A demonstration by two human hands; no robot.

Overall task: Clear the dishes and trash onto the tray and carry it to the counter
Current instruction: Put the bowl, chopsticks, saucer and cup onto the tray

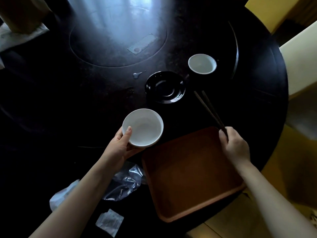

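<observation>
My left hand (120, 145) grips a white bowl (144, 127) by its near rim, thumb inside, just left of the brown tray (190, 177). The tray is bare and sits at the table's near edge. My right hand (235, 145) is shut on the near ends of a pair of dark chopsticks (207, 109), which point away over the table from the tray's far right corner. A black saucer (165, 87) lies beyond the bowl. A smaller white cup (202, 64) stands further back to the right. Crumpled clear plastic (127, 182) lies left of the tray, partly under my left arm.
The round dark table (77, 109) has a raised centre disc (118, 36) with a flat card on it. White paper wrappers (109, 222) lie near the front edge. A small spill (137, 75) marks the table by the saucer. Yellow chairs stand at the right.
</observation>
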